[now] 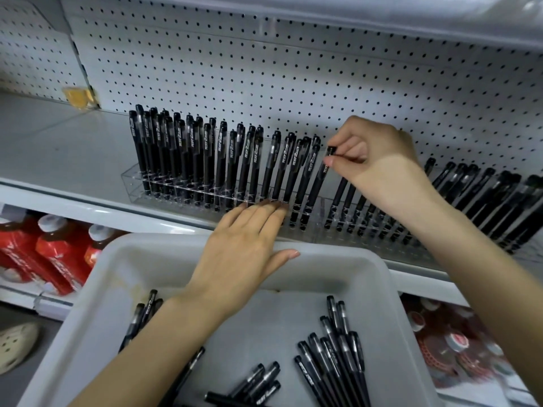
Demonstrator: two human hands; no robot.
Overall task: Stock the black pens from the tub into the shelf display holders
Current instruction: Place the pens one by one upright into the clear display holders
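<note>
A clear display holder [132, 183] on the shelf carries several black pens standing upright. My right hand [379, 160] pinches the cap end of one black pen [316, 186], which leans in a hole near the holder's right end. My left hand [244, 251] lies flat with straight fingers touching the holder's front edge, the thumb over the tub's far rim. A second holder [470, 201] to the right also holds several pens. The grey tub [123, 274] below contains several loose black pens [332, 356].
White pegboard [293, 69] backs the shelf. Red bottles [44, 254] stand on the lower shelf at left, red-lidded items [452, 342] at lower right. A yellow tag [78, 96] sits at the back left. A pale shoe [14, 345] is on the floor.
</note>
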